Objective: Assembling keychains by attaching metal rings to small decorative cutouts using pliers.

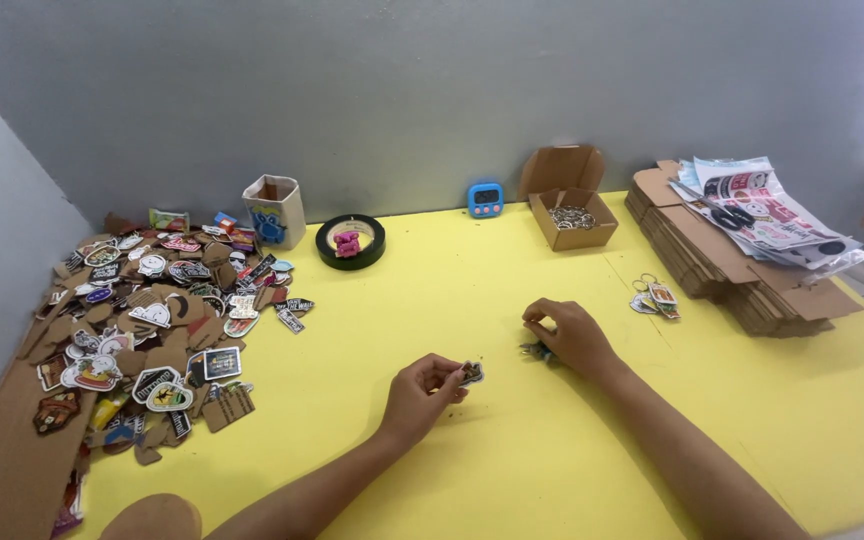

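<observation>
Your left hand [420, 392] pinches a small printed charm [471, 374] low over the yellow table [512, 470], just left of your right hand [570, 335]. Your right fingers curl around a small dark piece [537, 350]. Finished keychains [655, 298] lie right of that hand, a sticker pile [152, 320] far left.

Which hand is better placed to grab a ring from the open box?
Right. The right hand lies nearer the open box of rings at the back right, with bare yellow table between. The left hand sits farther off and already pinches a small charm.
</observation>
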